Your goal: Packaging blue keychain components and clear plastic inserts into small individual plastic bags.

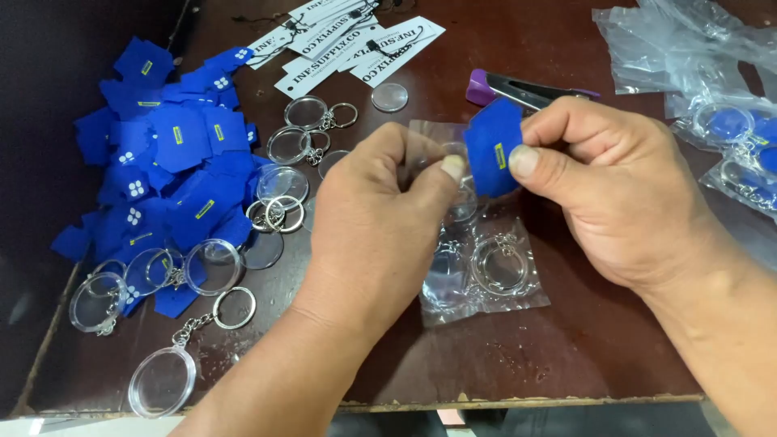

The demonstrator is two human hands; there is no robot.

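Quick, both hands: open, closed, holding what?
Left hand: closed, pinching a clear keychain shell between thumb and fingers.
Right hand: closed, pinching a blue card.

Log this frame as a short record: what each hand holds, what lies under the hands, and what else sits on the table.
left hand: pinches a clear keychain shell
right hand: pinches a blue shirt-shaped card beside the shell
under hands: clear plastic bag with keychain parts
left of hands: pile of blue cards, loose clear keychains
far edge: white tags, purple-handled pliers
right edge: filled clear bags
surface: brown table
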